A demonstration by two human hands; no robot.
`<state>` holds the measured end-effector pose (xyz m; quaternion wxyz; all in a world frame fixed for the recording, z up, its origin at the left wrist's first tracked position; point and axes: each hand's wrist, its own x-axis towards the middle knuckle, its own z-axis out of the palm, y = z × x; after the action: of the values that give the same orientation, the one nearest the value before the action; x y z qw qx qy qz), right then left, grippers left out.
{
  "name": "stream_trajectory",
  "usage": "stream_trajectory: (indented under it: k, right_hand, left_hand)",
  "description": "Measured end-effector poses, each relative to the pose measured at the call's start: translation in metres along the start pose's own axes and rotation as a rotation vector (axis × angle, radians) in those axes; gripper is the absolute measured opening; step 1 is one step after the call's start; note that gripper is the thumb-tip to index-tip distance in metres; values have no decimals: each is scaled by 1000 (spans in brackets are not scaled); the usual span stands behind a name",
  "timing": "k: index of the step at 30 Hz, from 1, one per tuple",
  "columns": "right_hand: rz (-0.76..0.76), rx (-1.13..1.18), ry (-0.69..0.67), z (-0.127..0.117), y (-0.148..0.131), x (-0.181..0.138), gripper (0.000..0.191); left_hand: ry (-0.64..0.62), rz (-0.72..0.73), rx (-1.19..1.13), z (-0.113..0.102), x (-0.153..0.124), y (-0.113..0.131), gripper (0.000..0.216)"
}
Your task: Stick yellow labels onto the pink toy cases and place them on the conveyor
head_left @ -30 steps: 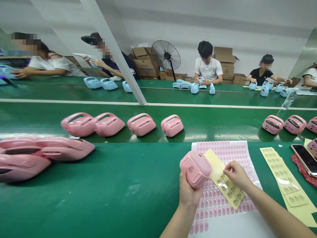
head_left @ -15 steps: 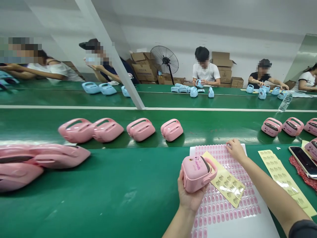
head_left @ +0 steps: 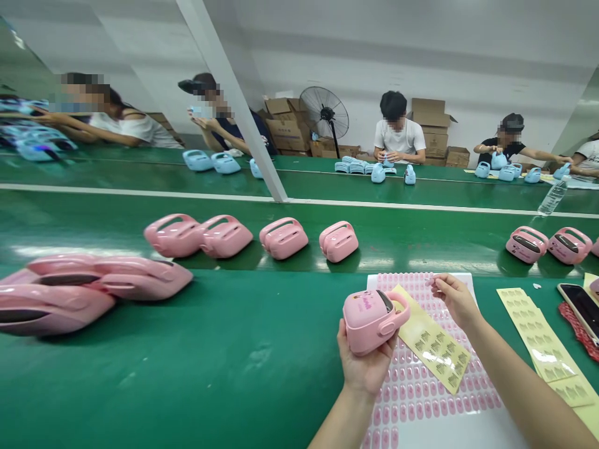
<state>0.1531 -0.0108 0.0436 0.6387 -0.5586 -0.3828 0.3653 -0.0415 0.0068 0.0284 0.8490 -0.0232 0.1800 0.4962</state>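
My left hand (head_left: pixel 364 366) is wrapped around a small pink handled device (head_left: pixel 372 319), held upright over a white sheet of pink oval stickers (head_left: pixel 421 386). A yellow strip of printed labels (head_left: pixel 435 340) lies across that sheet, just right of the device. My right hand (head_left: pixel 456 297) hovers at the sheet's far edge, its thumb and forefinger pinched on a tiny pink sticker (head_left: pixel 429 282).
Several pink devices (head_left: pixel 283 237) stand in a row on the green belt (head_left: pixel 187 349), more lie at the left (head_left: pixel 70 293) and right (head_left: pixel 526 244). Yellow label strips (head_left: pixel 538 343) and a phone (head_left: pixel 583 304) lie at the right. Other people work with blue devices (head_left: pixel 377 173) on the far belt.
My left hand turned the pink device from back side up to upright. My right hand left the yellow label strip, reached to the far edge of the pink sticker sheet and pinched a sticker.
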Motion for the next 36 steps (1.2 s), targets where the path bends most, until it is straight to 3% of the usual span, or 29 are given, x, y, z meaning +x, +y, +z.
stream_trajectory:
  k: [5,9,13,19,26,36]
  right_hand:
    - [73,260,-129,15,-14,-27,25]
    - [72,302,-122,22,-22,-36,27]
    - [166,391,-118,27,-28,-44,28]
    - [291,424,-201,36,-25,-57,28]
    - [177,247,-310,39,-16,-65,29]
    - [-52,-33,-377,41,-9,-72,29]
  left_hand:
    - [-66,3,-19,-1,0,1,49]
    - [-65,87,58,2,-1,-1,44]
    - [-79,164,128,2,-1,-5,47]
    - [-202,97,81,1,-2,-5,53]
    - [-279,-3,-2,-10,2,-1,48]
    - [-169,-5,-57,-4,-3,-1,47]
